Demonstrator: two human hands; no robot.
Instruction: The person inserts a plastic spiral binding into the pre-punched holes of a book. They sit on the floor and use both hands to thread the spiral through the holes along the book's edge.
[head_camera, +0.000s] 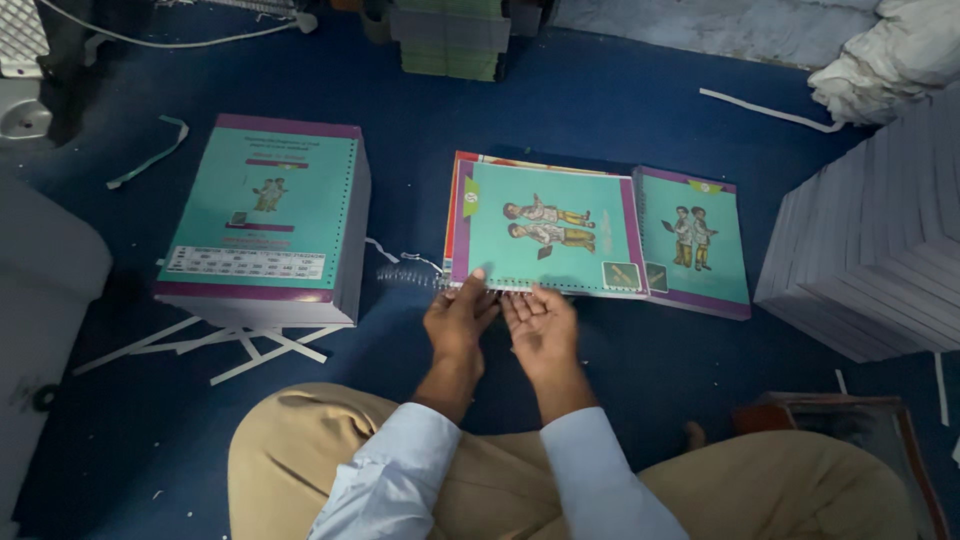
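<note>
Now both hands, left hand (458, 318), right hand (540, 322), touching teal booklet (545, 232)

You are looking at a teal, purple-edged booklet (545, 230) lying flat on the blue floor, its cover showing two cartoon children. A silver wire spiral (412, 276) is running along its punched near edge, its loose end sticking out to the left.

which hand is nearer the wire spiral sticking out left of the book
Left. The left hand sits just right of the wire spiral, thumb on the book edge; the right hand lies farther right.
</note>
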